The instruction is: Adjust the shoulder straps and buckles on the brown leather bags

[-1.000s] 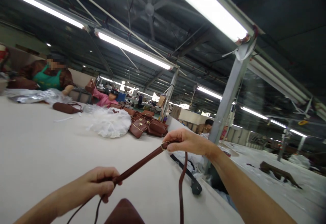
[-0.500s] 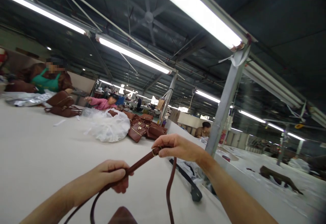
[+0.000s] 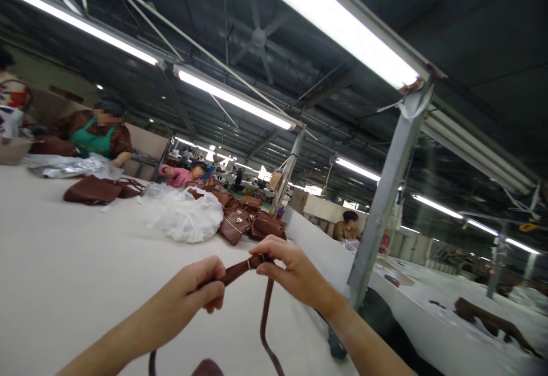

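Note:
A brown leather strap [image 3: 236, 274] with a small metal buckle [image 3: 250, 263] stretches between my two hands above the white table. My left hand [image 3: 204, 284] is closed around the strap to the left of the buckle. With fingers and thumb, my right hand [image 3: 285, 262] pinches the strap just right of the buckle. The strap's free length hangs down below my right hand, and another part drops below my left wrist. At the bottom edge, the top of a brown leather piece [image 3: 208, 367] shows; most of it is out of view.
Brown handbags [image 3: 237, 222] are piled at the table's far end beside a bunched white plastic bag [image 3: 188, 216]. More brown bags [image 3: 92, 189] lie at left, near a person in a green apron [image 3: 92, 138]. A metal post [image 3: 383, 193] rises at right, by a low white partition.
My hands have come closer together, and the strap between them is shorter. My right hand is lower. A dark shape has appeared behind my right forearm, and the view has shifted slightly.

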Tool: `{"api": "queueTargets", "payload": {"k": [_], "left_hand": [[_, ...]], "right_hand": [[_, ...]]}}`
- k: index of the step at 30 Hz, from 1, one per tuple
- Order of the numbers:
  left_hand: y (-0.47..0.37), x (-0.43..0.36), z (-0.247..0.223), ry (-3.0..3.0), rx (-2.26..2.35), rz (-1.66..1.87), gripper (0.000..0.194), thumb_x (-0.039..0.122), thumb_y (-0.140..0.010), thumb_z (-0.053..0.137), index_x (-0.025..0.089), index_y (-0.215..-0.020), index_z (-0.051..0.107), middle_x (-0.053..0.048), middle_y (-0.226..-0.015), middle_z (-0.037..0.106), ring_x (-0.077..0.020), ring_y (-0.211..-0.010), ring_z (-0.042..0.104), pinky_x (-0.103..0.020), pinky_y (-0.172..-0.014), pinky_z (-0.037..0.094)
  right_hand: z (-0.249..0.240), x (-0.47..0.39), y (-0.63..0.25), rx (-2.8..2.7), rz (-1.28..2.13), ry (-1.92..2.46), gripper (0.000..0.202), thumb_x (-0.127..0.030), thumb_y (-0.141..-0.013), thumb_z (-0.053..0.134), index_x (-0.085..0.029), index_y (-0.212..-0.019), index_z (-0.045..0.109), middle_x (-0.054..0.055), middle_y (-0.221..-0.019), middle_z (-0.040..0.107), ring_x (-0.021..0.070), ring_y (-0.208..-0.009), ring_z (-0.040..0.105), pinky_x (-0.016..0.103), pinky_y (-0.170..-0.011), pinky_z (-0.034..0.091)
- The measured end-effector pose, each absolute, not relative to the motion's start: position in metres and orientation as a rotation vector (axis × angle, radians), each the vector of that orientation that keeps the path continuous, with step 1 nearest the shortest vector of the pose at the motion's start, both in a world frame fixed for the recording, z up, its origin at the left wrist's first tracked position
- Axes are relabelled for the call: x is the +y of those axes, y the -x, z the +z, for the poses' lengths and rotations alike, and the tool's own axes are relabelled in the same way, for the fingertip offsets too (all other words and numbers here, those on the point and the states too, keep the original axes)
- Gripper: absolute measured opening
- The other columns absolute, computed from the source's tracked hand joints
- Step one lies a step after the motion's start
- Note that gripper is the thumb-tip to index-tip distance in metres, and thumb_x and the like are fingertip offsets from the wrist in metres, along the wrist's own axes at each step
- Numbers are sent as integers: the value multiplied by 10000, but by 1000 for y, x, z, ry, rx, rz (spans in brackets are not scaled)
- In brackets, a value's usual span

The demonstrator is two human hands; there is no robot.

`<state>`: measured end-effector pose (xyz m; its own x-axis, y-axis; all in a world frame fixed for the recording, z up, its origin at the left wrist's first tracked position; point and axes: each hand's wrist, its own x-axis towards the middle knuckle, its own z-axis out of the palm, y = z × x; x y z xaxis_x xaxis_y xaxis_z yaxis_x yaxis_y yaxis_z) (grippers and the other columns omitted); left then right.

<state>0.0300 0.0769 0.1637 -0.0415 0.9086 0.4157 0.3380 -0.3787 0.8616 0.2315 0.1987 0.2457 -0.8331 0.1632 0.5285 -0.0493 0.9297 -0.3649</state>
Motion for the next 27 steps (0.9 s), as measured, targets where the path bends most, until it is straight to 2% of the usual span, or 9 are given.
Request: {"api": "queueTargets", "payload": {"k": [4, 9, 13, 18, 23, 27], "left_hand": [[-23, 85, 162, -1643, 1218, 1401, 223, 418, -803, 560, 196, -778, 568, 66, -579, 520, -95, -484, 365, -236, -468, 251], [-21, 90, 160, -1610, 1217, 1418, 359, 538, -772, 602, 180, -751, 605, 77, -497, 476, -63, -396, 270, -238, -413, 145], [-26, 83, 164, -1609, 1264, 1418, 358, 543, -783, 592, 190, -727, 565, 74, -510, 480, -68, -405, 312, -222, -408, 197], [-26, 77, 168, -1644, 1375, 1413, 271, 456, -780, 564, 198, -696, 570, 88, -466, 418, -85, -417, 304, -229, -429, 195], [-34, 79, 167, -1676, 1457, 1421, 301, 467, -793, 559, 198, -658, 544, 82, -513, 375, -106, -498, 330, -235, -481, 263], [-44, 76, 168, -1665, 1466, 1440, 344, 512, -787, 543, 202, -639, 519, 82, -520, 361, -104, -490, 312, -245, -475, 245]], "right_hand": [[246, 193, -235, -2622, 197, 54, 212, -355, -959, 628, -216, -1110, 683, 46, -957, 718, 179, -860, 655, 277, -791, 489], [237, 182, -233, -2594, 260, 15, 157, -318, -982, 586, -228, -1087, 660, 37, -997, 734, 176, -899, 673, 259, -833, 503], [236, 178, -231, -2580, 265, -13, 147, -313, -980, 580, -220, -1078, 639, 50, -986, 699, 185, -911, 646, 281, -831, 503], [236, 179, -233, -2558, 203, -102, 157, -291, -969, 589, -199, -1081, 650, 93, -1054, 642, 200, -974, 608, 307, -866, 507], [222, 175, -227, -2529, 236, -102, 158, -263, -959, 595, -203, -1087, 665, 88, -1002, 656, 200, -910, 622, 303, -822, 524], [216, 171, -218, -2499, 309, -132, 159, -205, -903, 643, -181, -1053, 691, 87, -964, 657, 186, -847, 628, 280, -773, 528]]}}
